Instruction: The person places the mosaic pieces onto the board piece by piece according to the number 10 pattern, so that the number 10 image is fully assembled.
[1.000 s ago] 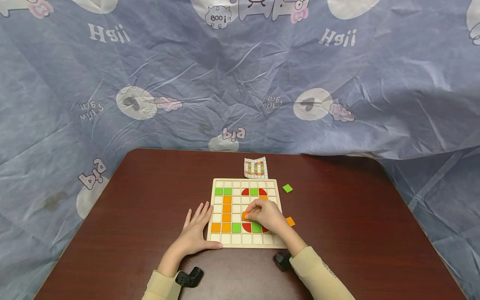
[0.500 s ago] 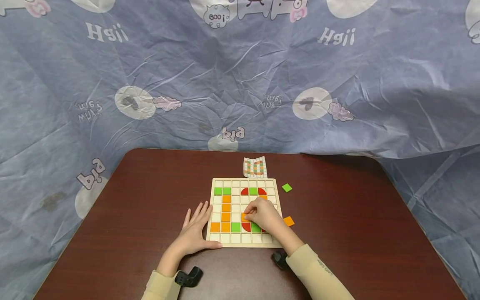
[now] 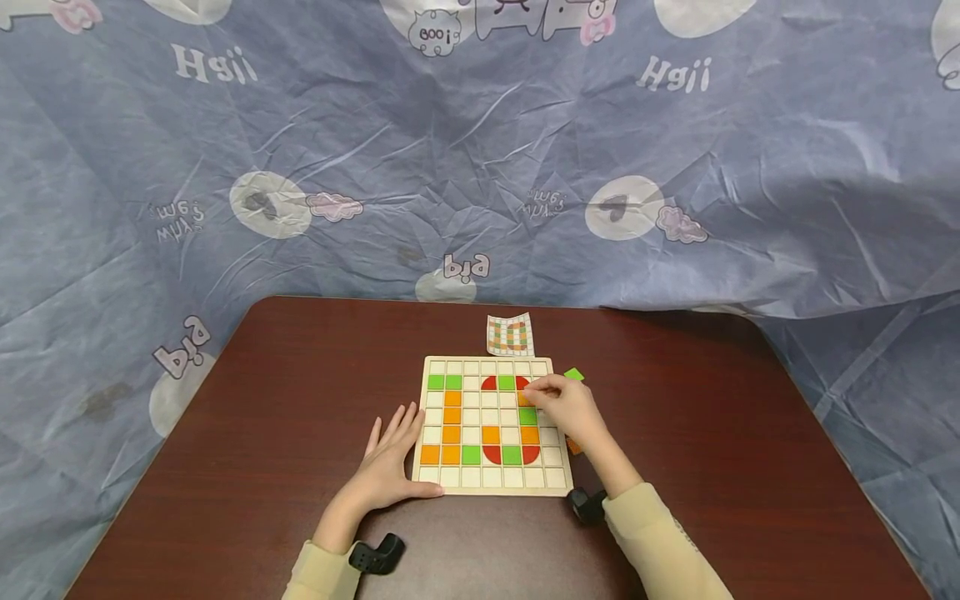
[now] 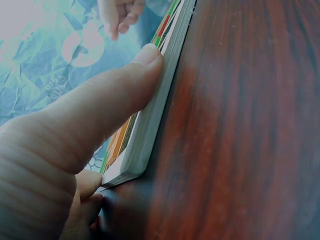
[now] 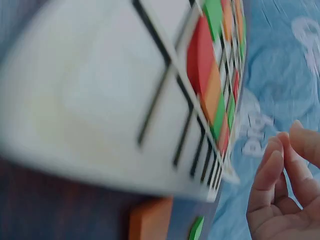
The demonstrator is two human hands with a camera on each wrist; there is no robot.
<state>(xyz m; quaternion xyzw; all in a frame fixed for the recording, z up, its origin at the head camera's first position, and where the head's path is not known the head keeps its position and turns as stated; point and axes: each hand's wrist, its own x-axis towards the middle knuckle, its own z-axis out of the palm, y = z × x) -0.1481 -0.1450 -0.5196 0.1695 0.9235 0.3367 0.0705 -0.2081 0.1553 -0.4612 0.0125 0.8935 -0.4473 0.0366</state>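
Observation:
My left hand (image 3: pixel 387 467) lies at the left side of a gridded wooden board (image 3: pixel 491 485), fingers spread; its thumb presses on the board's near edge, as the left wrist view also shows. Above the board's right part, my right hand (image 3: pixel 567 408) hovers with fingers loosely bent. Nothing shows between its fingertips in the right wrist view. Set into the board are orange tiles (image 3: pixel 452 417), green tiles (image 3: pixel 471 455) and red quarter-round tiles (image 3: pixel 492 455). An orange tile (image 3: pixel 491 435) sits just above one red piece.
Right of the board lie a loose green tile (image 3: pixel 573 374) and a loose orange tile (image 3: pixel 574 447), partly covered by the right hand and arm. A small pattern card (image 3: pixel 510 335) stands behind the board. All rest on a dark wooden table (image 3: pixel 337 375) before a blue printed cloth (image 3: pixel 420 150).
My right hand has let go of an orange tile, now in a square of the board, and has moved right and away from me. The left hand has kept its place.

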